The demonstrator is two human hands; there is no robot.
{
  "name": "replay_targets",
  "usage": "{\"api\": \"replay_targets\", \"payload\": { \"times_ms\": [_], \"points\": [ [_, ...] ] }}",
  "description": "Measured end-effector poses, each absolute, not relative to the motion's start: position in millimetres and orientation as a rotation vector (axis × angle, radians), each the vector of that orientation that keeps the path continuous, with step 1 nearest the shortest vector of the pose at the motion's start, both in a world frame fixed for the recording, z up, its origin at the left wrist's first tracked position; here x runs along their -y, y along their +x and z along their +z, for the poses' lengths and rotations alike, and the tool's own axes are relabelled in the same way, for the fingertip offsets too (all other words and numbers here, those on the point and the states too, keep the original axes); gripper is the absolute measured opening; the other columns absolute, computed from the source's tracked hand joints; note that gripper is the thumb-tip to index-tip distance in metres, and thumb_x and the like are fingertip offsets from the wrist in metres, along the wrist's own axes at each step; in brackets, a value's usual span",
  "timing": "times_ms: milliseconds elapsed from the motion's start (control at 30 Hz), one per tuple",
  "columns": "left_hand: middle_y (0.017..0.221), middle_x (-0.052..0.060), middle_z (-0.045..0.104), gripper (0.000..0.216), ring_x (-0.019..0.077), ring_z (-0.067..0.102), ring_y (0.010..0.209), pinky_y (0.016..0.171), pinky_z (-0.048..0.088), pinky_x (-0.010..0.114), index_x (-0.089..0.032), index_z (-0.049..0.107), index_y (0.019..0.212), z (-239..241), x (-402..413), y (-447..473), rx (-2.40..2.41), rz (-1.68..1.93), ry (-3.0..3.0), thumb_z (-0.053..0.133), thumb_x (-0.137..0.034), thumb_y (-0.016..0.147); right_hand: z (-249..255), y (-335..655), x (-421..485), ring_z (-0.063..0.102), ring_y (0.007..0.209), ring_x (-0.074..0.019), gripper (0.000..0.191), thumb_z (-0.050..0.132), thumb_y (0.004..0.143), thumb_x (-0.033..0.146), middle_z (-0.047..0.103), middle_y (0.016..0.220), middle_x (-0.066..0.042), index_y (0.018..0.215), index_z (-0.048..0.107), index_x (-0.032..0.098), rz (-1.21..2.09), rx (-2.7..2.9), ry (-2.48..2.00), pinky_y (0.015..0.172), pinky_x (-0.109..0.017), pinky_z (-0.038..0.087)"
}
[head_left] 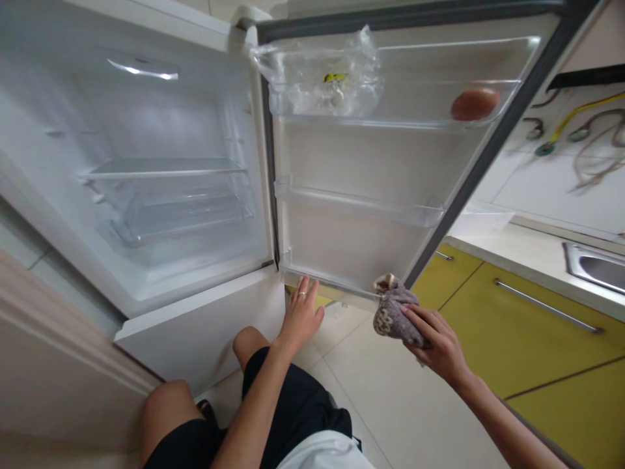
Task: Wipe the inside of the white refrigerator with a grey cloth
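White fridge door's clear plastic bin holds a reddish oval; below, our right hand grips crumpled purple-grey cloth, left hand spread.

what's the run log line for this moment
left hand: at bottom door shelf, contact unclear | right hand: gripping cloth | fridge door: open

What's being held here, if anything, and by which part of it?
The right grip holds a bunched, purplish-gray patterned cloth by its lower-right side. The left grip, open near the bottom door shelf, holds nothing.
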State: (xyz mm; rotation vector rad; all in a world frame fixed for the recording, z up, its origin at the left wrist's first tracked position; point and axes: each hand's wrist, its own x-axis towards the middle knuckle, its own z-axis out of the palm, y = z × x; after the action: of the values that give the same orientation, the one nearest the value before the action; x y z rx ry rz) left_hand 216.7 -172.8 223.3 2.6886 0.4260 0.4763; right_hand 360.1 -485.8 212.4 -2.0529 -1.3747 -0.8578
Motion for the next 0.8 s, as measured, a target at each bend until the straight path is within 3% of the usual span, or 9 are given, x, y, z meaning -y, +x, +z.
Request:
{"api": "replay_targets", "payload": {
  "times_ms": [100,267,400,567,800],
  "points": [
    [0.172,0.015,0.017,0.070,0.0286,0.008,0.160,0.130,0.019,0.052,-0.013,0.032,0.157,223,168,232,-0.311,0.479,2.804,0.054,-0.023,0.092,206,361,497,0.068,0.108,-0.0304,0.051,0.074,0.075,0.040,0.072,0.121,-0.011,0.123,0.072,0.022,-0.750,0.828,-1.982,0.094,-0.046,0.056],
    [0.172,0.015,0.017,0.081,0.0285,0.009,0.160,0.129,0.017,0.057,-0.015,0.018,0.162,204,165,244,-0.259,0.392,2.887,0.053,-0.017,0.089,181,369,480,0.067,0.089,-0.0285,0.059,0.072,0.061,0.046,0.075,0.096,-0.008,0.111,0.074,0.015,-0.484,0.091,-1.791,0.083,-0.044,0.055],
    [0.172,0.013,0.018,0.085,0.0269,0.011,0.160,0.128,0.018,0.059,-0.020,0.014,0.163,197,162,244,-0.258,0.426,2.897,0.053,-0.016,0.087,152,367,451,0.064,0.080,-0.0242,0.053,0.070,0.059,0.050,0.072,0.085,-0.004,0.099,0.072,0.015,-0.345,-0.043,-1.650,0.078,-0.038,0.053],
    [0.172,0.014,0.018,0.080,0.0272,0.011,0.160,0.128,0.020,0.059,-0.017,0.020,0.162,201,163,243,-0.268,0.377,2.864,0.053,-0.016,0.089,132,352,444,0.064,0.081,-0.0249,0.039,0.069,0.061,0.046,0.071,0.083,-0.002,0.091,0.070,0.022,-0.236,-0.106,-1.641,0.076,-0.037,0.054],
    [0.172,0.013,0.016,0.086,0.0282,0.011,0.160,0.126,0.024,0.061,-0.021,0.017,0.163,200,163,243,-0.274,0.377,2.867,0.056,-0.017,0.087,171,345,463,0.062,0.081,-0.0236,0.049,0.074,0.056,0.047,0.071,0.084,-0.004,0.093,0.073,0.015,-0.341,-0.111,-1.602,0.074,-0.035,0.052]
  ]
}}
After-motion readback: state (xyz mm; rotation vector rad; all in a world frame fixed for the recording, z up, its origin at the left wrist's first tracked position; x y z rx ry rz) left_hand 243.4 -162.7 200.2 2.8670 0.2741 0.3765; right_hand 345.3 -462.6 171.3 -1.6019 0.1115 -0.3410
